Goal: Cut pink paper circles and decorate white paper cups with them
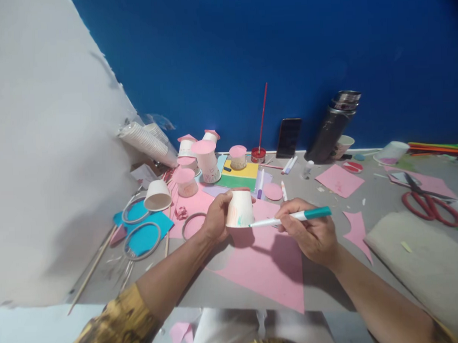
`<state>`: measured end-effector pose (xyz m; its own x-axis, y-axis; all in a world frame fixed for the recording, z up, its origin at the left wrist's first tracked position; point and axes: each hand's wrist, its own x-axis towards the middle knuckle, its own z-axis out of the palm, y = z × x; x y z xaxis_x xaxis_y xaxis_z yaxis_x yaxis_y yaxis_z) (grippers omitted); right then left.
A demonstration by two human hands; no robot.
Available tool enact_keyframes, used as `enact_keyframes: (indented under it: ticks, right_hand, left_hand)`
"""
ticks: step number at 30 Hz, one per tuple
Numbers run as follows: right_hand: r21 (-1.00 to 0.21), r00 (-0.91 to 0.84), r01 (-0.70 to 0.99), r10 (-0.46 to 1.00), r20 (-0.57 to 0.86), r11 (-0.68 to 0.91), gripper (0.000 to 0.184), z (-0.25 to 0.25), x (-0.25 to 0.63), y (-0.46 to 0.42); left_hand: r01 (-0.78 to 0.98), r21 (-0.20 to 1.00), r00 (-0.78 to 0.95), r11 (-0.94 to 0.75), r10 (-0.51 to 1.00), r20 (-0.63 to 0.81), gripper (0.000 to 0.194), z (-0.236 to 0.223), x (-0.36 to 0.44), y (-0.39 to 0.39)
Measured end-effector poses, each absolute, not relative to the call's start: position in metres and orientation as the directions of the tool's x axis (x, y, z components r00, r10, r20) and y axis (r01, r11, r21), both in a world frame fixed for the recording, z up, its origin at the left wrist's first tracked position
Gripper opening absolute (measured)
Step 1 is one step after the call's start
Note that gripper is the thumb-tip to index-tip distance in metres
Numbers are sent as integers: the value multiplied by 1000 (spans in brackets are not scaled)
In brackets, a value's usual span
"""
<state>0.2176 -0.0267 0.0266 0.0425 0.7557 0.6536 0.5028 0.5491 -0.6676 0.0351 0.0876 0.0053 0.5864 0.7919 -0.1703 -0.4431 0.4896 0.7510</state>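
Observation:
My left hand (217, 217) grips a white paper cup (240, 211) by its left side, with the cup upside down over pink paper (270, 270). Faint orange and green marks show on the cup's wall. Between the fingers of my right hand (309, 231) is a marker (294, 218) with a white barrel and a teal end. Its tip meets the cup's wall near the lower right rim, beside a small green mark. The far side of the cup and some left fingertips are hidden.
Decorated cups with pink tops (204, 152) stand behind the hands. Left are stacked cups (147, 142), a loose cup (157, 195) and hoops (142, 241). A dark flask (331, 133), a phone (288, 138), red-handled scissors (431, 207) and a cloth (423, 255) lie or stand rightward.

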Motion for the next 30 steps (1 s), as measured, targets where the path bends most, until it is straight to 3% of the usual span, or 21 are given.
enact_keyframes:
  ticks: [21, 25, 30]
  right_hand:
    - [-695, 128, 428, 723, 679, 578, 18, 28, 215, -25]
    - [-714, 26, 401, 772, 635, 574, 15, 26, 217, -24]
    - [-712, 127, 386, 730, 671, 587, 13, 25, 217, -24]
  left_hand:
    - [-472, 695, 625, 542, 762, -170, 37, 3, 37, 87]
    - [-473, 663, 649, 581, 738, -184, 35, 3, 38, 88]
    - [-481, 623, 659, 617, 723, -208, 36, 4, 38, 90]
